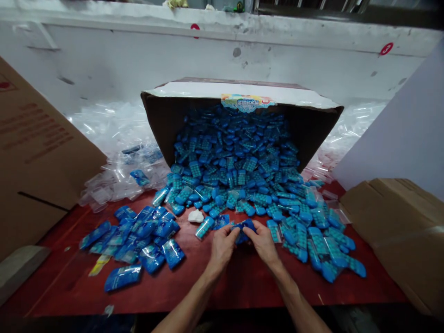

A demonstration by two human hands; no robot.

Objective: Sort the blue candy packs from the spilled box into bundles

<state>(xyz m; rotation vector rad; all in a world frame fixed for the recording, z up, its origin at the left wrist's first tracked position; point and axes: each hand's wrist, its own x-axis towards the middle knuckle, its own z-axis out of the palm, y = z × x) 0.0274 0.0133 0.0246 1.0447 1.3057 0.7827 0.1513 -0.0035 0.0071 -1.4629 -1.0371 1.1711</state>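
Both of my hands meet over the middle of the red table (222, 293). Between them is a small dark-blue printed packet (243, 227). My left hand (222, 245) pinches its left side with thumb and fingers, and my right hand (262, 243) grips the right side. Whether anything is inside the packet I cannot tell. Just beyond my left hand lie another blue packet (221, 222), a blue-capped clear case of teal beads (204, 227) and a crumpled white lump (196, 216). More such cases (294, 233) spread to the right of my right hand.
A tipped cardboard box (324, 125) spills many blue-capped cases toward me. Filled blue packets (152, 229) are heaped at left. Clear plastic pieces (107, 125) pile behind. Cardboard boxes stand at left (38, 152) and right (395, 231); a grey block (22, 268) sits front left.
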